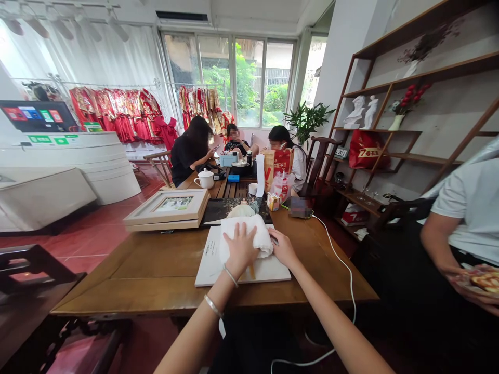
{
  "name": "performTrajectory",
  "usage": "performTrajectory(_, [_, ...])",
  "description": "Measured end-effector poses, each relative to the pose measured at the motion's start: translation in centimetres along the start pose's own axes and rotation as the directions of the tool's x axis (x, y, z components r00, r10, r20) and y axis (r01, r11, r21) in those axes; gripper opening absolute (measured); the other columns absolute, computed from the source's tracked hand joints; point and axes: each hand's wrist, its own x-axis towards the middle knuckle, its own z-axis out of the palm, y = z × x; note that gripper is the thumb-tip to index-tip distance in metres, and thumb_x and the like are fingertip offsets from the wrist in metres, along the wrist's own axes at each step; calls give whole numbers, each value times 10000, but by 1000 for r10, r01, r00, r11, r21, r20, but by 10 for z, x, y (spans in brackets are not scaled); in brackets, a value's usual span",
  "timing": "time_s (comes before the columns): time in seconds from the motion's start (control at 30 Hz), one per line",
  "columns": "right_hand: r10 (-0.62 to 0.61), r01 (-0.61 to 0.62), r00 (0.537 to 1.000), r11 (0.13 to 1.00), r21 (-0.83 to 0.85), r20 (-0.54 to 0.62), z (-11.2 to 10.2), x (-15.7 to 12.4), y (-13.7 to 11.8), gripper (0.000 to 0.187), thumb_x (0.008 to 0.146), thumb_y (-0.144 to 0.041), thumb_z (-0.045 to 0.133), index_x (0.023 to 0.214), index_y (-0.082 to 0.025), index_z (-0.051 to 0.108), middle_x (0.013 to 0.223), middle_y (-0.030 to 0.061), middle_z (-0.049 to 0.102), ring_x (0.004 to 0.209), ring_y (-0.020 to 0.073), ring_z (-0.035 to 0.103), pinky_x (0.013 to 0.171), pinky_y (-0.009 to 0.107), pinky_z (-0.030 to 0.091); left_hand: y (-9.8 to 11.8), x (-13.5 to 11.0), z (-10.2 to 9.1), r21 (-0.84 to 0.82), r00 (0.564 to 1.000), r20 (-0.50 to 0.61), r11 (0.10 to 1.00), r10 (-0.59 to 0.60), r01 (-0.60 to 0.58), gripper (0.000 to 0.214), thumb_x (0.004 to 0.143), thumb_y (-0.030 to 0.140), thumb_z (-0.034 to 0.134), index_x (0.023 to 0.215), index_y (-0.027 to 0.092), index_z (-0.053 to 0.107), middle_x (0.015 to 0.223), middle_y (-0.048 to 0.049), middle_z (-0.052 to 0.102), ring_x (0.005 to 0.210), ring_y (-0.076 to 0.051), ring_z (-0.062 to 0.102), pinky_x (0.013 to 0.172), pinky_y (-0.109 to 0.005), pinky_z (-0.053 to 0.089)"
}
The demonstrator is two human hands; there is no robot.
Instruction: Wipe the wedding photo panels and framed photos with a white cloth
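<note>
Left hand [242, 248]: grip wide, fingers spread over the white folded plush cloth [264, 243]. Right hand [284, 249]: grip state cannot be told; cloth lies at its nine o'clock. Beneath: white rectangular board [206, 270], on brown wooden counter [152, 262].

We have the board [206, 262] lying on the worktop [148, 265], with the cloth [264, 242] on it, our left hand [242, 241] over the cloth and our right hand [283, 248] at the cloth's right edge. Behind the board, to its left, lie the stacked frames [171, 204]; farther behind it we find the lidded cup [205, 179]. Behind the board's right side sits the small box [273, 202]; the cable [349, 259] runs to its right.
</note>
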Motion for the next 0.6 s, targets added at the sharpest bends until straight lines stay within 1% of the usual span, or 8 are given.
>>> performTrajectory(0.07, [0,0,1000,1000,-1,-10,0,0,0,375,746,-81,476,1021,-200,701,1173,82,662,1151,221,576,1013,384,416,0,-11,2,4,1000,-21,1000,4,-4,669,772,305,554,1403,309,333,1513,-95,250,1393,-333,142,1017,-672,192])
performTrajectory(0.17, [-1,1,1000,1000,2,-18,1,-1,1,366,753,-94,477,1016,-211,703,1163,75,669,1145,217,582,1017,392,416,1,-40,4,-1,999,-31,1000,11,-11,733,742,244,576,1415,331,298,1527,-64,218,1404,-314,107,1039,-649,181])
performTrajectory(0.3, [-6,6,1000,1000,19,-9,2,-1,3,391,735,-68,473,1023,-206,700,1159,74,671,1162,208,570,1022,387,414,2,-80,4,-35,1000,-1,999,31,-31,830,679,157,588,1417,370,275,1539,-14,175,1412,-292,82,1067,-628,143])
performTrajectory(0.37, [3,-2,1000,1000,10,-16,3,-1,3,374,741,-72,479,1021,-184,700,1167,94,665,1159,211,574,1022,389,416,0,-94,3,-47,999,16,998,32,-32,884,636,117,577,1418,387,264,1543,14,148,1416,-279,64,1080,-613,122])
performTrajectory(0.47, [8,-9,1000,1000,-21,-23,3,-2,3,335,773,-100,483,1020,-166,699,1160,114,665,1149,214,582,1026,400,413,-5,-100,0,-65,999,26,998,19,-17,922,600,76,537,1417,399,257,1541,42,146,1417,-260,69,1090,-592,114])
performTrajectory(0.53, [12,-13,1000,999,-32,-25,3,-2,2,321,783,-113,489,1018,-177,699,1153,105,670,1145,212,584,1028,404,412,-11,-94,-4,-78,999,42,997,0,3,900,610,74,514,1414,397,270,1534,43,178,1414,-259,93,1087,-591,136])
performTrajectory(0.6, [13,-14,1000,999,-35,-27,3,-2,2,315,787,-121,498,1021,-188,698,1157,96,669,1145,212,584,1029,402,412,-18,-81,-9,-79,998,57,996,-27,31,850,642,89,504,1410,385,291,1526,25,217,1410,-265,115,1076,-599,165])
